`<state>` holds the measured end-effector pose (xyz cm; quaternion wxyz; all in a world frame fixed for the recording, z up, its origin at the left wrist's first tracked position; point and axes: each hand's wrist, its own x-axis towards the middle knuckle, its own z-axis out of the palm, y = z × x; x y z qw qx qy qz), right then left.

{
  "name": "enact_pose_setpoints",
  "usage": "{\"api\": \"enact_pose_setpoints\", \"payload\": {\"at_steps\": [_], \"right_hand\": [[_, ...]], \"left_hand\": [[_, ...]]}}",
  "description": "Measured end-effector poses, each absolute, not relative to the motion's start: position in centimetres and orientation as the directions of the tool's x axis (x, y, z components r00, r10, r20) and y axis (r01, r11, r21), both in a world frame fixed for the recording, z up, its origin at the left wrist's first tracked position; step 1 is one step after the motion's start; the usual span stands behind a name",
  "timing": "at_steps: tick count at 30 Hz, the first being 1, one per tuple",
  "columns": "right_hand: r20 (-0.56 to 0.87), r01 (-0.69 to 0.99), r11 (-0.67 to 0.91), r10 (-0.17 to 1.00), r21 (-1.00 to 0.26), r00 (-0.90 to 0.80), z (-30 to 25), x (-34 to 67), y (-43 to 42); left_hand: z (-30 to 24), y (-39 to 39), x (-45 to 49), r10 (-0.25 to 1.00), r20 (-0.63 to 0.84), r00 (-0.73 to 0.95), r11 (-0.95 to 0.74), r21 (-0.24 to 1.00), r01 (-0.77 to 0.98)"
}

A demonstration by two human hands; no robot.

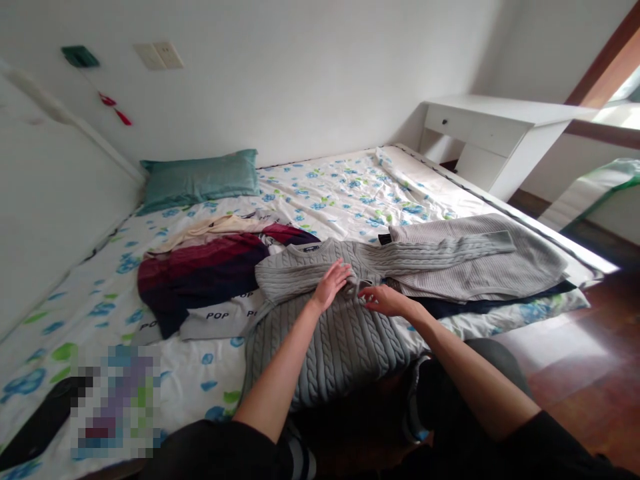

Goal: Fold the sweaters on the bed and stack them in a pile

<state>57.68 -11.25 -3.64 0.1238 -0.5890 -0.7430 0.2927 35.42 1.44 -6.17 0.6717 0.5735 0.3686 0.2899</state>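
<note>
Head view looks down on a bed point(350, 187) with a floral sheet, where a grey cable-knit sweater point(330, 340) lies flat at the near edge, its hem hanging toward the person's knees and one sleeve point(440, 250) stretched out to the right. Left hand point(331, 283) rests palm down on the chest of the sweater, fingers spread and flat, holding nothing. Right hand point(383, 299) sits just beside it, fingers loosely curled with the tips on the knit near a small fold; whether they pinch the fabric I cannot tell. By its look the sweater is soft, thick and limp, fairly light, likely to sag and stretch if lifted by one point, so the shoulders or the side seams seem the best places to take it, with both hands. Counting garments: one cable-knit sweater under the hands, one ribbed grey sweater point(500, 267) to the right on a dark garment point(460, 307), one maroon-and-navy top point(200, 273) to the left, one grey piece printed POP point(220, 319), and a beige one point(210, 228) behind. One green pillow point(200, 179) lies at the head, and one white desk point(495, 127) stands beyond.
</note>
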Motion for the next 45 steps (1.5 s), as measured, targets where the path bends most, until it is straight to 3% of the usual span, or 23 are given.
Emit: {"api": "enact_pose_setpoints", "payload": {"at_steps": [2, 5, 8, 11, 13, 15, 18, 21, 24, 27, 30, 32, 34, 37, 39, 42, 45], "right_hand": [[-0.19, 0.81, 0.111, 0.945, -0.576, -0.264, -3.7, 57.6, -10.8], [-0.222, 0.829, 0.049, 0.953, -0.557, -0.205, -4.0, 57.6, -10.0], [-0.232, 0.824, -0.1, 0.972, -0.557, -0.039, -4.4, 57.3, -8.9], [-0.286, 0.791, -0.246, 0.954, -0.561, 0.094, -4.8, 56.6, -8.0], [-0.361, 0.775, -0.293, 0.928, -0.56, 0.09, -4.9, 56.1, -7.4], [-0.357, 0.768, -0.281, 0.931, -0.576, 0.073, -4.6, 56.0, -6.8], [-0.154, 0.679, -0.234, 0.972, -0.696, 0.177, -3.5, 57.0, -5.6], [-0.042, 0.335, -0.22, 0.884, -0.916, 0.465, -2.5, 59.4, -4.3], [-0.146, -0.027, -0.175, 0.714, -0.984, 0.685, -2.6, 61.5, -3.4], [-0.248, -0.117, -0.235, 0.67, -0.965, 0.7, -3.3, 62.3, -3.0], [-0.257, 0.001, -0.323, 0.757, -0.946, 0.601, -3.8, 61.7, -2.8], [-0.283, 0.171, -0.396, 0.842, -0.902, 0.459, -3.9, 61.1, -2.9], [-0.306, 0.438, -0.409, 0.907, -0.8, 0.289, -4.0, 60.4, -3.3], [-0.292, 0.784, -0.275, 0.948, -0.557, 0.125, -4.4, 59.6, -4.1], [-0.281, 0.871, -0.212, 0.955, -0.443, 0.09, -4.6, 59.2, -4.4], [-0.306, 0.903, -0.177, 0.951, -0.392, 0.053, -4.4, 59.0, -4.4], [-0.373, 0.916, -0.155, 0.928, -0.371, 0.006, -4.2, 59.1, -4.2]], "left_hand": [[-5.8, 0.9, 34.9, 0.712, -0.162, 0.683, 0.15, 0.986, 0.077], [-5.8, 0.9, 30.1, 0.73, -0.106, 0.675, -0.169, 0.929, 0.329], [-5.8, 1.9, 22.4, 0.802, 0.015, 0.597, -0.48, 0.611, 0.629], [-6.0, 3.2, 15.8, 0.88, 0.032, 0.473, -0.461, 0.291, 0.838], [-6.2, 3.9, 13.5, 0.902, 0.0, 0.432, -0.424, 0.191, 0.885], [-6.4, 4.4, 12.8, 0.899, -0.012, 0.438, -0.431, 0.155, 0.889], [-6.6, 5.1, 13.2, 0.897, 0.004, 0.442, -0.439, 0.121, 0.89], [-6.7, 5.5, 13.7, 0.904, 0.002, 0.428, -0.426, 0.105, 0.899], [-6.7, 5.9, 13.7, 0.906, -0.013, 0.423, -0.419, 0.116, 0.901], [-6.4, 6.5, 14.0, 0.912, -0.032, 0.409, -0.397, 0.189, 0.898], [-6.0, 7.4, 14.6, 0.927, 0.003, 0.375, -0.358, 0.303, 0.883], [-5.8, 8.2, 15.0, 0.934, 0.047, 0.353, -0.347, 0.346, 0.872], [-5.8, 9.3, 15.5, 0.935, 0.081, 0.346, -0.352, 0.351, 0.868], [-6.1, 11.6, 16.3, 0.935, 0.076, 0.345, -0.352, 0.303, 0.886], [-6.2, 13.3, 16.7, 0.94, 0.02, 0.341, -0.335, 0.253, 0.908], [-5.6, 15.5, 17.0, 0.945, -0.054, 0.322, -0.308, 0.179, 0.934], [-4.3, 16.7, 16.7, 0.972, 0.012, 0.235, -0.234, 0.144, 0.961]]}}
